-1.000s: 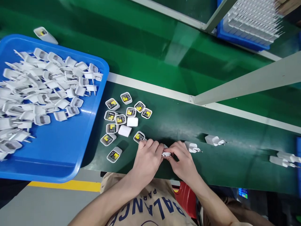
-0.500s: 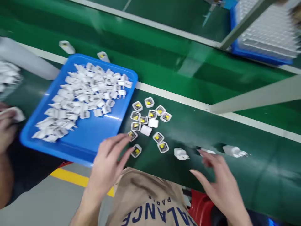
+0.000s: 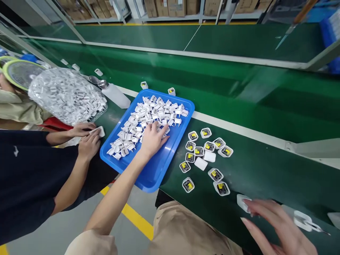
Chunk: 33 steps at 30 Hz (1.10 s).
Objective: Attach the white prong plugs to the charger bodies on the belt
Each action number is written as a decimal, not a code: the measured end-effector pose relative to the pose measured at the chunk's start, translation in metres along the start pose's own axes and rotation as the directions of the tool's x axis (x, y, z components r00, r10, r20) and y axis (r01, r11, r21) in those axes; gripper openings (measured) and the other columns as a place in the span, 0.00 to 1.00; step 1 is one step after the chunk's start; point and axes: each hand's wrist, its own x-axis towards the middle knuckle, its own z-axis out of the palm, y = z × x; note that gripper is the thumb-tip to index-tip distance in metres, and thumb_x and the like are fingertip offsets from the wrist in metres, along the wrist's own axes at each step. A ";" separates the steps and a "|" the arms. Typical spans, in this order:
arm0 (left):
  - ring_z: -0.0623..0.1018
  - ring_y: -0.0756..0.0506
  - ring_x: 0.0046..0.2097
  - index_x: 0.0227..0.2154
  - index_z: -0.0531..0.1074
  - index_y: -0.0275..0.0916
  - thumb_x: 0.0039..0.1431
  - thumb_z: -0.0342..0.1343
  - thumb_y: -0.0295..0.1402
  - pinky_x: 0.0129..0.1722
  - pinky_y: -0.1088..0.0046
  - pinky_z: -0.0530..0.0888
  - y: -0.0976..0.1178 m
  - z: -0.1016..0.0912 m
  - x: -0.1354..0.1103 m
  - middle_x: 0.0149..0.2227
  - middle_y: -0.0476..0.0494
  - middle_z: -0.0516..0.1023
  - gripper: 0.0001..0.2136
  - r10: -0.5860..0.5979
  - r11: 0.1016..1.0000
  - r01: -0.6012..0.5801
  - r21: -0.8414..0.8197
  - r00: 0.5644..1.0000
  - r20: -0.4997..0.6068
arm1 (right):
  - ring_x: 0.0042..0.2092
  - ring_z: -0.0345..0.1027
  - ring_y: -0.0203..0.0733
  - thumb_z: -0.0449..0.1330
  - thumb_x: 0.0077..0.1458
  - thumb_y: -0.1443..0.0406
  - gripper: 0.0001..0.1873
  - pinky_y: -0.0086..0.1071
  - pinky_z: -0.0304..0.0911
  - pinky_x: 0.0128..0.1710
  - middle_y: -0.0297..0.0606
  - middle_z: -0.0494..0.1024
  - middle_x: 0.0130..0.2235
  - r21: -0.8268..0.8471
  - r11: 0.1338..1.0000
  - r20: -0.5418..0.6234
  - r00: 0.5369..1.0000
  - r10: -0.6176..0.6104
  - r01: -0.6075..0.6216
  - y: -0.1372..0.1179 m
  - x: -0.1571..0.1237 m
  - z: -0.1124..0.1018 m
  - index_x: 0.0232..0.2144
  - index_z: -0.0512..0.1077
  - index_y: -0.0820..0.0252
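In the blue tray (image 3: 156, 177) lies a pile of white plug caps with metal pins (image 3: 127, 136). My left hand (image 3: 154, 138) reaches over the pile's right side, fingers spread, fingertips down among the caps. Right of the tray, several open white charger housings (image 3: 215, 174) stand on the green table, with yellow and black parts inside. Two plain white pieces (image 3: 201, 163) lie among them. My right hand (image 3: 281, 221), slightly blurred, has thumb and fingers apart; its fingertips overlap the edge of a white charger (image 3: 242, 202). Another charger with pins (image 3: 302, 220) lies beyond that hand.
A co-worker's hands (image 3: 89, 138) hold a white piece left of the tray. Behind are a large clear bag of white parts (image 3: 71, 94) and a white bottle (image 3: 117, 95). Two housings (image 3: 171, 91) stand behind the tray. A screwdriver-like tool (image 3: 294, 24) lies beyond the partition.
My left hand has moved from the loose housings over into the tray's pile. My right hand stays near the chargers at the right. The view has swung left.
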 end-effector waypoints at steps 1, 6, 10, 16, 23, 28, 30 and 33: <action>0.74 0.32 0.52 0.58 0.74 0.44 0.69 0.54 0.40 0.51 0.51 0.71 0.007 0.003 0.002 0.58 0.29 0.72 0.18 -0.006 0.999 0.006 0.035 1.000 0.002 | 0.34 0.79 0.41 0.52 0.72 0.56 0.11 0.28 0.77 0.34 0.40 0.80 0.37 0.001 1.000 -0.008 1.000 0.014 -0.014 0.001 -0.003 -0.001 0.43 0.72 0.53; 0.75 0.33 0.43 0.50 0.76 0.34 0.71 0.44 0.34 0.43 0.54 0.71 0.020 0.008 -0.001 0.42 0.29 0.78 0.17 -0.040 0.998 0.040 0.049 0.999 -0.001 | 0.35 0.78 0.38 0.54 0.71 0.61 0.08 0.26 0.75 0.34 0.38 0.79 0.38 0.066 0.990 -0.013 0.992 0.124 -0.123 0.005 -0.022 -0.009 0.42 0.73 0.53; 0.76 0.34 0.43 0.51 0.74 0.27 0.71 0.40 0.35 0.43 0.56 0.72 0.011 0.008 -0.001 0.41 0.26 0.77 0.21 -0.106 0.994 0.107 0.021 0.994 -0.041 | 0.39 0.77 0.39 0.58 0.68 0.67 0.05 0.29 0.74 0.40 0.39 0.78 0.40 0.146 0.980 -0.014 0.990 0.138 -0.135 0.008 -0.031 -0.019 0.43 0.73 0.55; 0.78 0.35 0.45 0.53 0.71 0.27 0.70 0.45 0.39 0.43 0.61 0.73 -0.003 -0.015 -0.007 0.43 0.29 0.78 0.20 -0.254 0.965 0.230 -0.128 0.940 -0.228 | 0.40 0.75 0.40 0.59 0.65 0.72 0.09 0.31 0.72 0.41 0.38 0.78 0.40 0.160 0.979 -0.076 0.987 0.142 -0.129 0.016 -0.034 -0.029 0.44 0.75 0.56; 0.77 0.46 0.32 0.48 0.72 0.36 0.68 0.49 0.31 0.30 0.71 0.71 0.109 -0.057 -0.053 0.35 0.42 0.78 0.11 0.138 0.937 -0.238 -0.256 0.924 -0.356 | 0.39 0.76 0.42 0.60 0.66 0.70 0.08 0.34 0.74 0.39 0.38 0.79 0.40 0.153 0.967 -0.097 0.971 0.220 -0.203 0.028 -0.031 -0.028 0.43 0.75 0.53; 0.77 0.44 0.32 0.49 0.72 0.32 0.68 0.52 0.28 0.31 0.68 0.72 0.190 -0.038 -0.092 0.33 0.41 0.79 0.10 0.315 0.900 -0.388 -0.197 0.893 -0.321 | 0.41 0.77 0.43 0.58 0.68 0.66 0.07 0.35 0.75 0.42 0.41 0.80 0.42 0.064 0.977 0.018 0.979 0.202 -0.203 0.017 -0.025 -0.016 0.46 0.75 0.55; 0.78 0.43 0.33 0.55 0.70 0.32 0.69 0.54 0.29 0.32 0.67 0.73 0.197 -0.032 -0.099 0.37 0.40 0.81 0.14 0.261 0.908 -0.336 -0.250 0.920 -0.291 | 0.42 0.77 0.44 0.58 0.68 0.67 0.08 0.37 0.75 0.43 0.42 0.80 0.42 0.056 0.984 0.039 0.985 0.166 -0.168 0.009 -0.025 -0.007 0.47 0.75 0.56; 0.81 0.43 0.42 0.66 0.60 0.37 0.72 0.51 0.30 0.38 0.68 0.77 0.191 -0.033 -0.100 0.47 0.38 0.81 0.23 0.188 0.850 -0.260 -0.459 0.962 -0.197 | 0.41 0.76 0.45 0.59 0.67 0.68 0.09 0.39 0.74 0.43 0.43 0.80 0.42 0.038 0.986 0.025 0.987 0.161 -0.162 0.001 -0.025 0.003 0.48 0.74 0.57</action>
